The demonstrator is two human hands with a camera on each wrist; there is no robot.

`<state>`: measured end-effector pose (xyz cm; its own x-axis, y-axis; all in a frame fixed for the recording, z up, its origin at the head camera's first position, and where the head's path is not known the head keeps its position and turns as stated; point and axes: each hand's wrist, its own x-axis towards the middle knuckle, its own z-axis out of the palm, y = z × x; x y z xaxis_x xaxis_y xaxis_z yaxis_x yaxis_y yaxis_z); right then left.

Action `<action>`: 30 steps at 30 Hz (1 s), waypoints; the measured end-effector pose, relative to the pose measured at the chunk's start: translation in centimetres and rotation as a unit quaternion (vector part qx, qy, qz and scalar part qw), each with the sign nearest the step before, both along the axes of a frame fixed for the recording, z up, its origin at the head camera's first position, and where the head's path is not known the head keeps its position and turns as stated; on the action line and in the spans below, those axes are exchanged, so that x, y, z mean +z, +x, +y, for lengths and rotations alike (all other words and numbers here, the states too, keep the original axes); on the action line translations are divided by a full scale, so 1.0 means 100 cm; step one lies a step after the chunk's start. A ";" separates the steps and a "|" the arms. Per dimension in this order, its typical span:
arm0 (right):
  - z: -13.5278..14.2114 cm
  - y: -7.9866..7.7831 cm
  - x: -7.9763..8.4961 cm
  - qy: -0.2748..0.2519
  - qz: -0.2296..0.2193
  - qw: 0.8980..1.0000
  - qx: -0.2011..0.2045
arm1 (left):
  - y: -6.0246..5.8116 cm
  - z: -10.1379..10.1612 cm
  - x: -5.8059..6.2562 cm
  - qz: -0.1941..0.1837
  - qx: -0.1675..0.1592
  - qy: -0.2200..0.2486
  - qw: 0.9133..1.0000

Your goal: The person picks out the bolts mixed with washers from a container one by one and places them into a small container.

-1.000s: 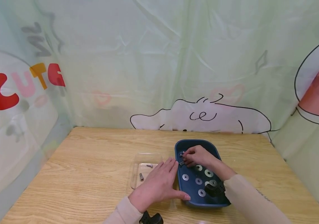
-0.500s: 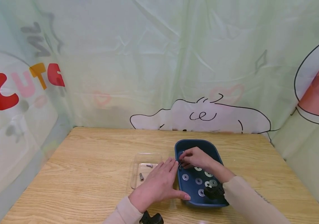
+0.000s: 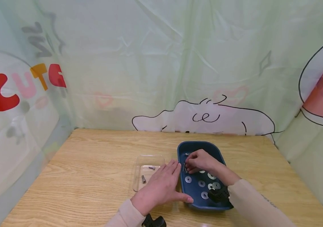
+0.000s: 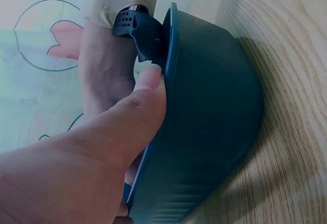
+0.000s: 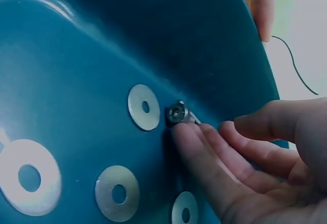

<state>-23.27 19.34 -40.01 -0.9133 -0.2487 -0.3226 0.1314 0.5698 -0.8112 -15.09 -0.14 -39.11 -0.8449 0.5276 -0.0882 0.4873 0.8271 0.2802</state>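
Note:
My right hand (image 3: 202, 160) reaches inside the blue bin (image 3: 191, 145), near its left wall. In the right wrist view its fingertips (image 5: 188, 138) touch a socket-head bolt (image 5: 177, 113) on the bin floor, with the thumb apart from it. Another bolt (image 3: 187, 154) lies farther back in the bin. Several flat washers (image 3: 201, 183) are spread over the floor. My left hand (image 3: 162, 184) rests on the bin's left rim, fingers straight and thumb spread to the near corner. In the left wrist view its thumb (image 4: 138, 99) presses the rim.
A clear plastic tray (image 3: 137, 167) stands left of the bin, partly behind my left hand. Two bolts, one lengthwise (image 3: 143, 179) and one crosswise (image 3: 151, 168), lie in it. A printed curtain (image 3: 107, 78) borders the wooden table (image 3: 79, 176).
My right hand shifted left to the bin wall, then back slightly right. Bolts beneath its fingers have changed position a little. My left hand has stayed in place.

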 end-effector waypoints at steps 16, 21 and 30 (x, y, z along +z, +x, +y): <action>-0.016 -0.006 -0.003 0.016 0.013 1.000 -0.019 | 0.000 -0.001 0.000 0.015 -0.010 -0.003 1.000; -0.018 -0.007 -0.006 -0.002 0.000 1.000 -0.031 | 0.001 0.000 0.000 0.016 -0.013 -0.007 1.000; -0.017 -0.006 -0.011 -0.014 0.006 0.999 -0.040 | -0.001 0.000 0.000 0.011 -0.015 -0.005 1.000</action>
<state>-23.88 17.61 -41.15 -0.9344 -0.1827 -0.3059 0.1665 0.5352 -0.8282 -15.18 -0.17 -39.10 -0.8309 0.5514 -0.0750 0.5174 0.8151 0.2604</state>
